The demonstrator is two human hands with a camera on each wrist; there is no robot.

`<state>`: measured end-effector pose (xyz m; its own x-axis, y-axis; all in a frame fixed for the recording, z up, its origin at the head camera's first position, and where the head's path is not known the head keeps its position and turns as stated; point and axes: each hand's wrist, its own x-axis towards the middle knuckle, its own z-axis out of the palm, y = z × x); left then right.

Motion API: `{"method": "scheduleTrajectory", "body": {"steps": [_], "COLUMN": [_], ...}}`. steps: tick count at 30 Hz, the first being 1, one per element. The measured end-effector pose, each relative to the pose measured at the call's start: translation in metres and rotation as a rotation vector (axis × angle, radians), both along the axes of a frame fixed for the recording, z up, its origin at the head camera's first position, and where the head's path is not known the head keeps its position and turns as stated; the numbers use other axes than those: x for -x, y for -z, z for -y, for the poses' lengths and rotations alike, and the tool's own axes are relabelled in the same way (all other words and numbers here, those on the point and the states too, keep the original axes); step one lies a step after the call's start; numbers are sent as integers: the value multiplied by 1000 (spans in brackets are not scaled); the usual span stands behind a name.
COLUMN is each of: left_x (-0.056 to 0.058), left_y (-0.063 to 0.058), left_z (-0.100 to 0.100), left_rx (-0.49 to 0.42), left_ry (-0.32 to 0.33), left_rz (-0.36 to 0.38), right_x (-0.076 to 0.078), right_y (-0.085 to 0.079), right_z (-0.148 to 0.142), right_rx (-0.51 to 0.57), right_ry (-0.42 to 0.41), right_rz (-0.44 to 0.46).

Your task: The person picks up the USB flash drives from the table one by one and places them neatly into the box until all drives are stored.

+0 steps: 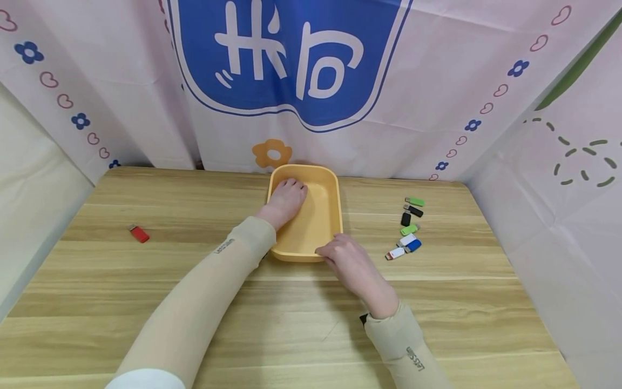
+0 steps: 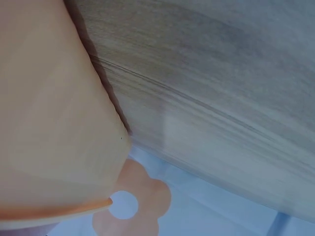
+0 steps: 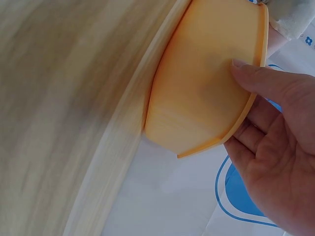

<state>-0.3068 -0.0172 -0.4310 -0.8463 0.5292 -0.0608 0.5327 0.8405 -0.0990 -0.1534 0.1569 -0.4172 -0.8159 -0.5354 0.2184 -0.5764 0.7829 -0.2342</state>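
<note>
Yellow tray (image 1: 311,221) near the far edge of the wooden table (image 1: 311,329), a hand at either side.
I see wood to its left, right and front, the curtain (image 1: 413,140) just behind; seven USB sticks (image 1: 416,202) lie apart on the right, one red stick (image 1: 140,234) farther left. The tray is smooth, round-cornered, open side up. My right hand (image 1: 349,262) pinches its near right corner, thumb outside; the left hand (image 1: 286,199) reaches over the left rim, its thumb hidden, so I can't tell whether it grips. The left-wrist view crops that hand almost entirely.
</note>
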Motion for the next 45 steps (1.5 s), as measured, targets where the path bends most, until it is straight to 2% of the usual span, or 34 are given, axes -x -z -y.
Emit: {"method": "scheduleTrajectory", "body": {"steps": [11, 15, 20, 29, 38, 45], "left_x": [-2, -2, -4, -13, -30, -44], "left_y": [-3, -9, -19, -33, -43, -46], "left_z": [0, 2, 11, 28, 42, 53], "left_rx": [8, 7, -12, -172, -333, -446], "left_ry": [2, -3, -21, -29, -63, -49], "left_rz": [-15, -34, -92, -159, -175, -194], "right_x": [0, 0, 0, 1, 0, -1], "right_y": [2, 2, 2, 1, 0, 0], "right_z": [-1, 0, 1, 0, 0, 0], "right_rx": [-1, -6, -4, -8, -5, 2], "right_ry": [-7, -8, -15, 11, 3, 19], "right_rz": [-18, -22, -22, 18, 2, 24]}}
